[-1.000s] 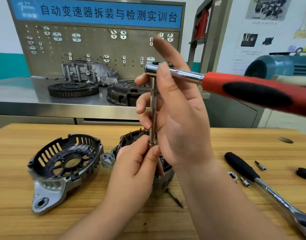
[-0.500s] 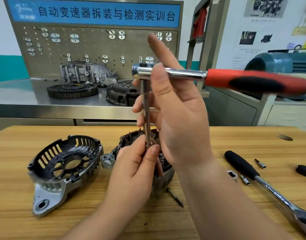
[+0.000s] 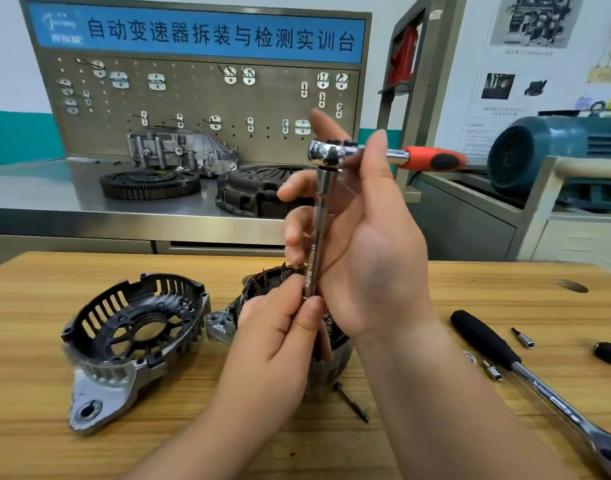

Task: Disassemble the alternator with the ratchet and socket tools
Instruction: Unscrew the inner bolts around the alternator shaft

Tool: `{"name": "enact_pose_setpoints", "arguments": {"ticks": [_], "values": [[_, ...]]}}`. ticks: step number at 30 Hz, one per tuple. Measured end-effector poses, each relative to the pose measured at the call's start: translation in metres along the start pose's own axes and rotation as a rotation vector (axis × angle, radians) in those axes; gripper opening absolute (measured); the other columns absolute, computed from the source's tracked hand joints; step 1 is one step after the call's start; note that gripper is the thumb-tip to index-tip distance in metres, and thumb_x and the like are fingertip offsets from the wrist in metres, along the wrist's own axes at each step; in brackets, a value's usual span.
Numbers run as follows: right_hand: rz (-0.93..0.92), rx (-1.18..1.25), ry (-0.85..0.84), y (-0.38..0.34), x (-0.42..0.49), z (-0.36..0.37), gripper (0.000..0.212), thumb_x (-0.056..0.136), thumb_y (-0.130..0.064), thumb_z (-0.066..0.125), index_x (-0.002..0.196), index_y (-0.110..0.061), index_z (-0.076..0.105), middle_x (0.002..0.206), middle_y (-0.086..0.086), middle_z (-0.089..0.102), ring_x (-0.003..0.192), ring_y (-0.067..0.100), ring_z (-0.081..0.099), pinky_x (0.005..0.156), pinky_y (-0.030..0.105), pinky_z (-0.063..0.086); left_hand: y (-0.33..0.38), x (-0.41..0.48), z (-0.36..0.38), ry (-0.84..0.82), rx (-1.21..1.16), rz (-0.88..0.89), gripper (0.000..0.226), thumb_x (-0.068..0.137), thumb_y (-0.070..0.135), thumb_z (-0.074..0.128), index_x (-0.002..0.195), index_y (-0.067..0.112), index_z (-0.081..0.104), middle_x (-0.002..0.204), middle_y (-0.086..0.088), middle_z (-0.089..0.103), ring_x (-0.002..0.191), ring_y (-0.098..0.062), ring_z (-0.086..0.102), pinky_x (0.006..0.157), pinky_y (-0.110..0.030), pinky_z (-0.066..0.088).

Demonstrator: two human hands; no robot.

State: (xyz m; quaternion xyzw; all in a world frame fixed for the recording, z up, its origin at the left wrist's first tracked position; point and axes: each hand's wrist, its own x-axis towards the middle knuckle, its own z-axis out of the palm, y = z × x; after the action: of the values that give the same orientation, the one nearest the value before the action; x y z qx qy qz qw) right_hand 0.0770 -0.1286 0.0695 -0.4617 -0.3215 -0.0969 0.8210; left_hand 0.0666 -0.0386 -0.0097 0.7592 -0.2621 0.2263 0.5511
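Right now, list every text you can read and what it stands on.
"自动变速器拆装与检测实训台": white characters on the blue banner above the pegboard.
The logo at the banner's left end: too blurred.
The wall posters: print too small.
The extension bar marking: unreadable.

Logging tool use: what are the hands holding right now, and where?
Right hand grips the red-handled ratchet near its head, fingers around the extension bar; left hand pinches the bar's lower end.
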Motion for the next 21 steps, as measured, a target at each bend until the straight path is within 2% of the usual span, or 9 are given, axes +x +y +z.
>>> {"name": "enact_pose_setpoints", "arguments": {"ticks": [3,6,8,10,11,13,15,19,21], "values": [[-0.212,-0.272,0.029,0.000,-0.002,0.001,0.031,0.097,-0.037,0.047,0.126,-0.032,0.058,0.081,0.002,0.063,0.063,0.015,0.058,0.052,0.029,0.050,-0.001,0.000,0.000,0.023,0.006,-0.045,0.017,0.090,0.040,0.040,0.093,0.033,0.056,0.067,0.009,0.065,0.069,-0.012,0.060,0.073,-0.039,0.048],[-0.372,-0.493,0.023,-0.001,-0.003,0.002,0.035,0.092,-0.033,0.055,0.126,-0.030,0.059,0.102,-0.003,0.064,0.081,0.010,0.063,0.068,0.035,0.056,-0.001,0.002,0.000,0.039,-0.024,-0.068,0.014,0.089,0.042,0.044,0.091,0.042,0.057,0.082,0.010,0.068,0.079,-0.006,0.062,0.069,-0.020,0.047],[-0.328,-0.471,0.008,0.000,-0.004,0.004,0.034,0.089,-0.037,0.055,0.123,-0.037,0.059,0.103,-0.004,0.065,0.075,0.007,0.064,0.063,0.028,0.053,0.001,0.002,-0.001,0.033,-0.055,-0.065,0.016,0.087,0.049,0.044,0.086,0.043,0.058,0.086,0.010,0.067,0.078,0.000,0.062,0.068,-0.016,0.047],[-0.253,-0.364,0.005,0.001,-0.004,0.005,0.029,0.094,-0.037,0.052,0.122,-0.039,0.057,0.092,0.001,0.067,0.065,0.012,0.062,0.057,0.027,0.051,0.003,0.003,-0.003,0.026,-0.062,-0.080,0.018,0.087,0.053,0.042,0.083,0.045,0.058,0.088,0.011,0.067,0.080,0.001,0.061,0.073,-0.020,0.047],[-0.196,-0.289,0.009,0.001,-0.004,0.006,0.027,0.096,-0.038,0.049,0.121,-0.036,0.058,0.086,0.003,0.067,0.062,0.015,0.061,0.056,0.027,0.051,0.004,0.003,-0.004,0.023,-0.074,-0.079,0.021,0.089,0.050,0.042,0.081,0.039,0.058,0.088,0.012,0.067,0.081,0.001,0.060,0.074,-0.019,0.047],[-0.053,-0.127,0.008,-0.001,-0.003,0.006,0.037,0.094,-0.045,0.041,0.120,-0.028,0.061,0.078,0.005,0.068,0.059,0.017,0.061,0.055,0.026,0.050,0.006,0.003,-0.006,0.008,-0.107,-0.053,0.027,0.091,0.041,0.039,0.082,0.025,0.058,0.084,0.011,0.067,0.077,-0.002,0.060,0.068,-0.011,0.044],[0.069,-0.018,0.005,-0.005,-0.001,0.006,0.050,0.090,-0.054,0.036,0.118,-0.022,0.062,0.073,0.005,0.068,0.056,0.016,0.061,0.054,0.026,0.049,0.008,0.006,-0.008,-0.007,-0.067,-0.023,0.028,0.090,0.037,0.040,0.084,0.018,0.060,0.083,0.011,0.065,0.076,-0.004,0.058,0.065,-0.012,0.041],[0.191,-0.044,0.003,-0.010,0.003,0.005,0.057,0.092,-0.056,0.025,0.110,-0.020,0.065,0.072,0.006,0.069,0.058,0.016,0.060,0.055,0.026,0.047,0.010,0.008,-0.009,-0.030,-0.142,-0.020,0.024,0.089,0.030,0.042,0.083,0.016,0.060,0.069,0.012,0.063,0.068,-0.002,0.057,0.063,-0.012,0.042],[0.203,-0.147,-0.025,-0.012,0.006,0.004,0.059,0.087,-0.057,0.030,0.104,-0.016,0.068,0.078,0.006,0.071,0.064,0.017,0.062,0.058,0.028,0.049,0.011,0.008,-0.010,-0.010,-0.229,-0.032,0.023,0.091,0.028,0.041,0.084,0.018,0.060,0.066,0.008,0.062,0.069,-0.007,0.060,0.068,-0.019,0.048]]}}
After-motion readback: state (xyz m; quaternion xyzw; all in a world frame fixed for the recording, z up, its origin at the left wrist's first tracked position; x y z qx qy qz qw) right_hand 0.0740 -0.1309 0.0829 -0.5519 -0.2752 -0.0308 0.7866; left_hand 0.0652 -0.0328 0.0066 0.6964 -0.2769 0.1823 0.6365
